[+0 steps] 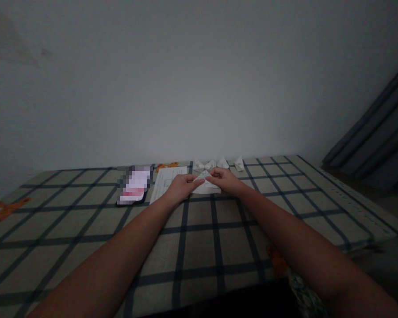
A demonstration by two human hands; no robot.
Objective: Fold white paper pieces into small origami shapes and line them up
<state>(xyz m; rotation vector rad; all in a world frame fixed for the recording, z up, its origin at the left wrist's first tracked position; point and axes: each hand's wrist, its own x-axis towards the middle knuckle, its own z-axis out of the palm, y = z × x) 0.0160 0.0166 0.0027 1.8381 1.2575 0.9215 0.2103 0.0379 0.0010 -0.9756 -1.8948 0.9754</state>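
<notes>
Both of my hands meet over the checked cloth and pinch a small piece of folded white paper (203,175). My left hand (181,187) grips its left side between thumb and fingers. On the other side, my right hand (227,180) is closed on the right edge, thumb toward the middle. Just under the fingers a pale paper edge (205,190) shows; whether it belongs to the same piece I cannot tell. Behind the hands stand several pointed folded paper shapes (223,163), with one paper shape (239,164) set apart to the right.
Left of my hands, a printed sheet (162,180) lies flat, partly under my left hand. Farther left is a phone (135,185) with a lit, pixelated screen. The checked cloth (199,251) reaches back to a plain wall (199,88). A dark curtain (374,128) hangs at right.
</notes>
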